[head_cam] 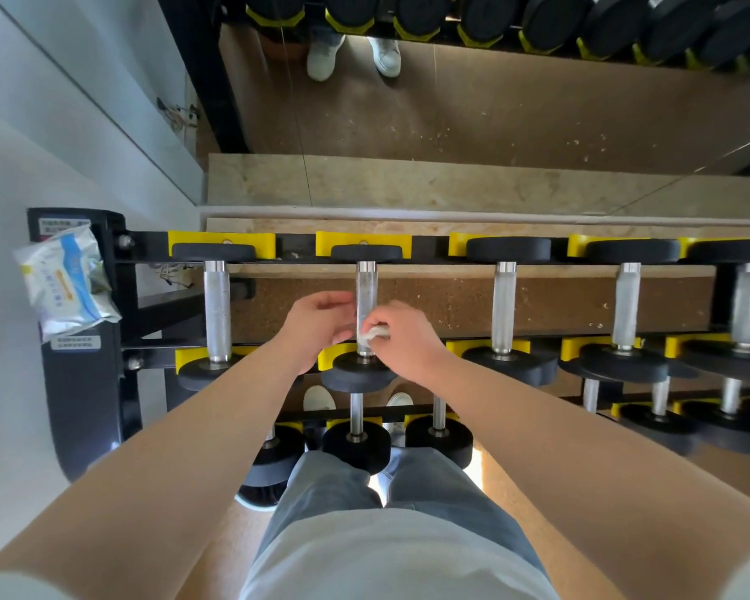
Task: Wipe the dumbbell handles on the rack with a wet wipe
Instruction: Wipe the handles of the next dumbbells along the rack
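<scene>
As left hand [319, 324] touches the handle [366, 283], right hand [408, 339] pinches the wipe [373, 333].

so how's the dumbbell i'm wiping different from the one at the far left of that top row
The second dumbbell has the right hand holding a white wet wipe to its handle, with the left hand beside it; the leftmost dumbbell is untouched. The leftmost dumbbell's handle looks thicker and its far head wider than the second dumbbell's. Both have silver knurled handles and black heads, and rest in yellow cradles.
</scene>
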